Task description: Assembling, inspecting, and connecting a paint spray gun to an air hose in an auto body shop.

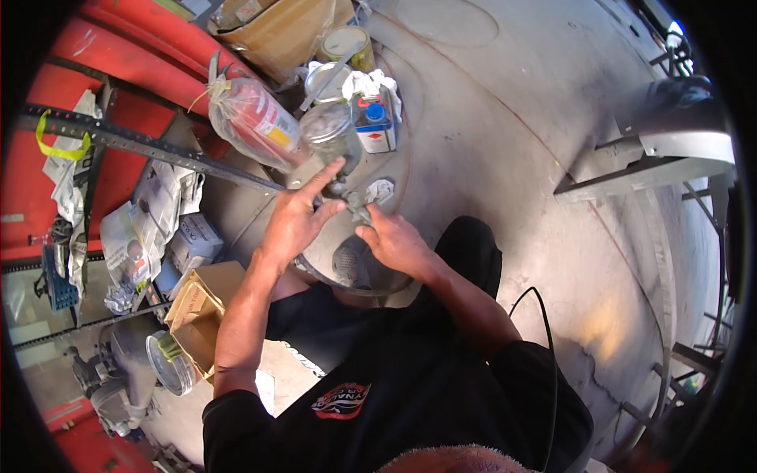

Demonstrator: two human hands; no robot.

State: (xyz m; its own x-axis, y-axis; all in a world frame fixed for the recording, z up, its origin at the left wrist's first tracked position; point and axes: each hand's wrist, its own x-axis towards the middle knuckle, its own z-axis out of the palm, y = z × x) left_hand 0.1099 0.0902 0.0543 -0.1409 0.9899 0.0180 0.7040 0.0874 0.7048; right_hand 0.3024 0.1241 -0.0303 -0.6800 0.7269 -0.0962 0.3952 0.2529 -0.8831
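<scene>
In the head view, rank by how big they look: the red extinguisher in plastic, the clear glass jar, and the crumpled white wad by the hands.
1. Red extinguisher, largest.
2. Clear glass jar.
3. Crumpled white wad, smallest.
All lie at a similar distance, so the order looks sound.

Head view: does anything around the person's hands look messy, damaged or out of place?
Mostly clutter. A red fire extinguisher lies on its side wrapped in clear plastic, a crumpled white rag sits on the blue-capped can, and crumpled newspapers lie left. No spill visible.
</scene>
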